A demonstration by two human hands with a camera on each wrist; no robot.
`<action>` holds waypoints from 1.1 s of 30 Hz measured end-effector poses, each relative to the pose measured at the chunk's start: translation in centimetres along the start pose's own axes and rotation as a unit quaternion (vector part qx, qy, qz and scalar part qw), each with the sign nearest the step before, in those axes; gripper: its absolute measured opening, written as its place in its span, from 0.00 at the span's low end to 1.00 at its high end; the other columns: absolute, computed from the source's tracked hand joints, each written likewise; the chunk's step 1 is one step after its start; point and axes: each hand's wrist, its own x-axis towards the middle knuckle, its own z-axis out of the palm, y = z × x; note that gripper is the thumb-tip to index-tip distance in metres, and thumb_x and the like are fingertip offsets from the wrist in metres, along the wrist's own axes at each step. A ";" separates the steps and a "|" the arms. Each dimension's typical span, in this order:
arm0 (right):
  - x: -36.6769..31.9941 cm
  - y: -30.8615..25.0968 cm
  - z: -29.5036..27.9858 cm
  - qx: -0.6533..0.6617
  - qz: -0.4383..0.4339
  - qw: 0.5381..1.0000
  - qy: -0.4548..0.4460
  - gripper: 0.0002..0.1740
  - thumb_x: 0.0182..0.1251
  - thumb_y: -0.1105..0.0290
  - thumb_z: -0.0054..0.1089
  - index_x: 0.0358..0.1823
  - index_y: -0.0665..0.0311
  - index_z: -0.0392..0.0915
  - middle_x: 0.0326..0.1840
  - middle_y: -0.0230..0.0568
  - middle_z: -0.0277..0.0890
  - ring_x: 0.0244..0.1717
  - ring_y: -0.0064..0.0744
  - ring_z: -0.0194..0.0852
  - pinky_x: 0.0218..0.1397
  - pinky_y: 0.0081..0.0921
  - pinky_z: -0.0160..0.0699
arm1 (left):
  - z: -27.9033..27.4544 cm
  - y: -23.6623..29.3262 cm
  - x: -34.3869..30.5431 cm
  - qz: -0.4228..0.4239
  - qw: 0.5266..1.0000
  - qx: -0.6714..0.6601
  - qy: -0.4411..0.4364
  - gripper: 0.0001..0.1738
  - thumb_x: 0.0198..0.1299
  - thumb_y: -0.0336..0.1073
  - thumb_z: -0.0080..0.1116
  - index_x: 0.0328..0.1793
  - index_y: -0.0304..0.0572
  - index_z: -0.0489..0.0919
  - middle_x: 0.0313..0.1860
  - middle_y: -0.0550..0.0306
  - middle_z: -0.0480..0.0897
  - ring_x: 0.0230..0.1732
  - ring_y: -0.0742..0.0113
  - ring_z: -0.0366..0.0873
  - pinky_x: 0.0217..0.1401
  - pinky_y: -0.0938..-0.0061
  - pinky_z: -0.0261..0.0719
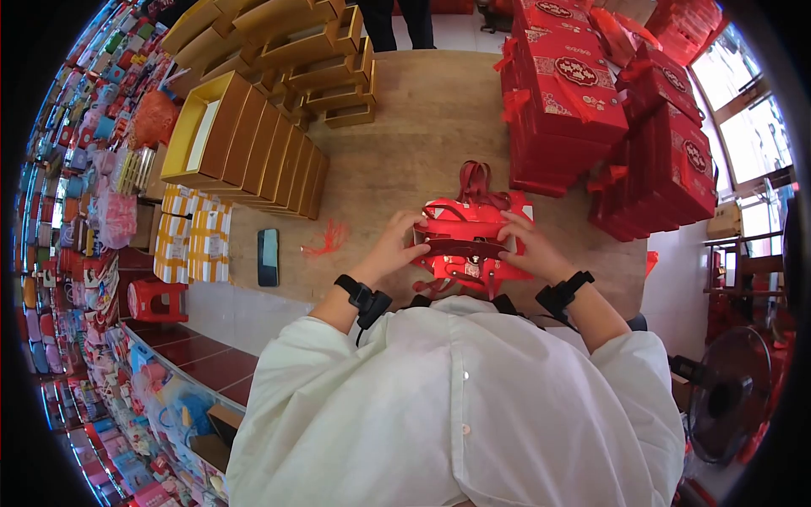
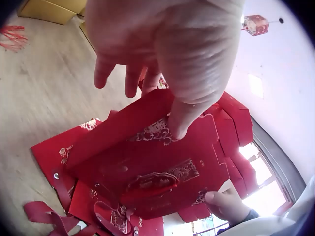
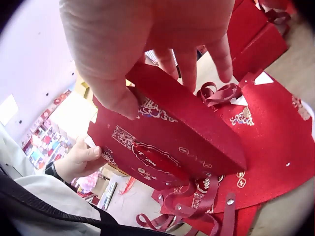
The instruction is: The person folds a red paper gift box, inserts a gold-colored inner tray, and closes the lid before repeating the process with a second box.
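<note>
Both hands hold a red cardboard gift box (image 2: 162, 169) with gold print, tilted over the table in front of the body. My left hand (image 1: 395, 245) grips its left end, thumb on the printed face and fingers over the far side. At the opposite end, my right hand (image 1: 534, 247) grips it the same way. Flat red printed panels (image 3: 275, 132) lie beneath and beyond the box. Dark red ribbon handles (image 3: 189, 201), fixed with metal studs, hang by its lower edge. A looped ribbon (image 1: 476, 179) lies just past it.
Gold open boxes (image 1: 253, 152) stand in rows at the back left. Stacked red gift boxes (image 1: 566, 93) rise on the right. A phone (image 1: 268, 257) and a red tassel (image 1: 327, 239) lie on the wooden table (image 1: 422, 101), left of the hands. Crowded shelves line the far left.
</note>
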 end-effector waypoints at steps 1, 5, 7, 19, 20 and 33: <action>-0.1 -0.4 -0.3 0.001 0.001 1.000 -0.001 0.18 0.54 0.78 0.58 0.47 0.60 0.67 0.68 0.47 0.56 0.71 0.43 0.51 0.67 0.31 0.58 | -0.4 0.5 0.0 -0.002 1.000 -0.001 -0.001 0.25 0.43 0.27 0.67 0.49 0.42 0.72 0.52 0.49 0.70 0.56 0.52 0.68 0.61 0.66 0.67; 0.2 -0.3 -1.0 0.067 0.060 0.995 -0.036 0.17 0.53 0.79 0.54 0.45 0.61 0.69 0.64 0.44 0.62 0.72 0.41 0.50 0.67 0.32 0.56 | -1.4 1.0 0.1 -0.040 0.992 0.063 -0.098 0.22 0.41 0.25 0.61 0.47 0.44 0.74 0.53 0.50 0.70 0.58 0.53 0.67 0.63 0.68 0.65; 0.5 1.0 -1.1 0.111 0.052 0.992 -0.040 0.17 0.52 0.79 0.52 0.45 0.60 0.70 0.62 0.43 0.64 0.71 0.39 0.51 0.68 0.32 0.56 | -1.7 0.2 0.2 -0.037 0.987 0.081 -0.134 0.21 0.41 0.24 0.59 0.46 0.43 0.74 0.54 0.50 0.70 0.59 0.53 0.66 0.63 0.68 0.64; 1.2 1.1 1.2 0.222 0.099 0.968 0.056 0.26 0.58 0.64 0.63 0.57 0.60 0.66 0.56 0.38 0.65 0.59 0.31 0.60 0.64 0.27 0.56 | -0.9 0.1 1.4 -0.259 0.923 -0.277 -0.060 0.28 0.58 0.39 0.60 0.64 0.46 0.67 0.56 0.57 0.70 0.59 0.67 0.68 0.62 0.72 0.67; 1.2 1.6 1.5 0.218 0.105 0.969 0.047 0.28 0.57 0.63 0.63 0.58 0.61 0.65 0.57 0.40 0.64 0.60 0.33 0.60 0.64 0.28 0.56 | -0.7 -0.1 1.4 -0.246 0.932 -0.263 -0.044 0.30 0.57 0.37 0.61 0.65 0.45 0.65 0.56 0.56 0.71 0.58 0.66 0.69 0.61 0.72 0.68; 1.1 4.2 3.9 0.181 0.075 0.980 0.045 0.28 0.60 0.69 0.58 0.61 0.65 0.60 0.59 0.45 0.64 0.63 0.35 0.60 0.67 0.29 0.57 | 0.6 -2.6 1.3 -0.132 0.987 0.028 -0.091 0.35 0.48 0.40 0.67 0.63 0.39 0.68 0.57 0.43 0.71 0.54 0.55 0.72 0.56 0.67 0.72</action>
